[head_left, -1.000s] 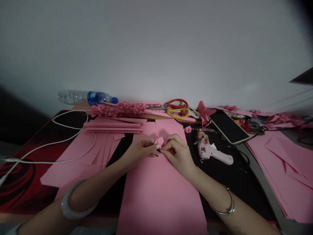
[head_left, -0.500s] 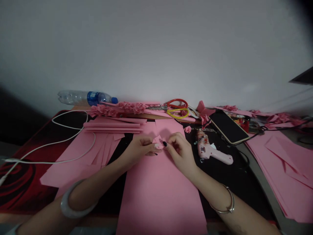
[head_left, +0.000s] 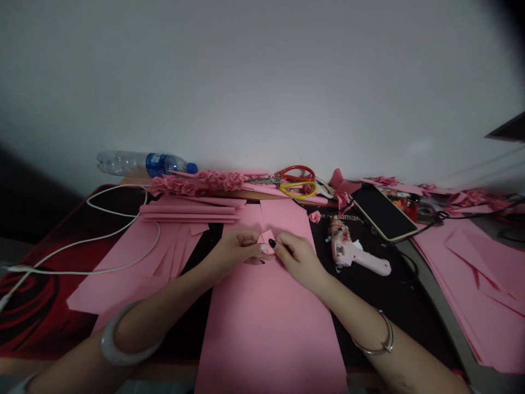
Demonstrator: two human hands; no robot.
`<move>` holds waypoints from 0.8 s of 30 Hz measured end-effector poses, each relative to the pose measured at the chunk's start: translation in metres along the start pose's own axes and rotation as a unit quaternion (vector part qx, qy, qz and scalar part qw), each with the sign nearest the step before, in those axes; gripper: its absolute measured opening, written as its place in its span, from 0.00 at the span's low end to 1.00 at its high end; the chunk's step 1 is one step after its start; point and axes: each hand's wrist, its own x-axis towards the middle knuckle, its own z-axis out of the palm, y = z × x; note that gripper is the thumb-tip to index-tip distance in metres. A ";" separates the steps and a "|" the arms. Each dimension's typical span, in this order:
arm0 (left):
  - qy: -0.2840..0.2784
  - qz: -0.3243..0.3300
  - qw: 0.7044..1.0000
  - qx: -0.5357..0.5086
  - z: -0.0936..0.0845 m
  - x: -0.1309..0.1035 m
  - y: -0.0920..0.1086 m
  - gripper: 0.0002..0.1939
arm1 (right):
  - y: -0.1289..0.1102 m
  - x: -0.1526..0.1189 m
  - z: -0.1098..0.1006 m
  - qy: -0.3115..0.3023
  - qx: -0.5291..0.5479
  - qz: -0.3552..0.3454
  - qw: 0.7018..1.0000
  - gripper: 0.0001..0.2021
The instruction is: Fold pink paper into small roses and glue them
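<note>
- Pink paper piece (head_left: 267, 236): small, looks folded, held over far half of big sheet (head_left: 270, 328); can't tell if it touches.
- L hand (head_left: 233, 250): pinching piece's L side, thumb on top.
- R hand (head_left: 301, 260): gripping its R side, dark-nailed thumb on top, fingers curled behind.
- Step, prob.: shaping/creasing piece w/ fingertips. Nxt move likely calls for steady L pinch + light R thumb pressure, w/o tearing.
- Loose sheets (head_left: 118, 284) to L, white cable (head_left: 82, 272) across them; might snag if L arm swings out.
- Glue gun (head_left: 361, 257): lying R of R hand, apart; could get bumped.
- Beyond hands: rolled tubes (head_left: 188, 211) L; small paper rose (head_left: 315, 217), phone (head_left: 384, 213) R.
- Far back, nr wall (head_left: 262, 82): scissors (head_left: 277, 180), more roses (head_left: 232, 181), bottle (head_left: 158, 164) on its side; none blocks the fingers.
</note>
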 end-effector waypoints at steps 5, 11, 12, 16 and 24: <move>-0.001 0.003 1.000 0.009 0.000 0.000 -0.001 0.09 | 0.000 0.000 0.000 0.001 -0.002 -0.003 1.000 0.15; 0.011 -0.007 1.000 0.012 0.001 0.000 0.000 0.11 | 0.001 0.001 0.001 -0.001 -0.022 -0.009 1.000 0.14; 0.010 -0.006 1.000 0.017 0.001 0.000 0.000 0.11 | 0.001 0.001 0.001 -0.002 -0.023 -0.011 1.000 0.14; 0.003 0.003 1.000 0.030 0.000 0.000 -0.001 0.10 | 0.002 0.001 0.002 -0.001 -0.024 -0.013 1.000 0.13; -0.024 0.044 0.997 0.057 -0.002 -0.001 0.005 0.09 | 0.002 0.001 0.002 0.011 -0.025 -0.043 0.999 0.13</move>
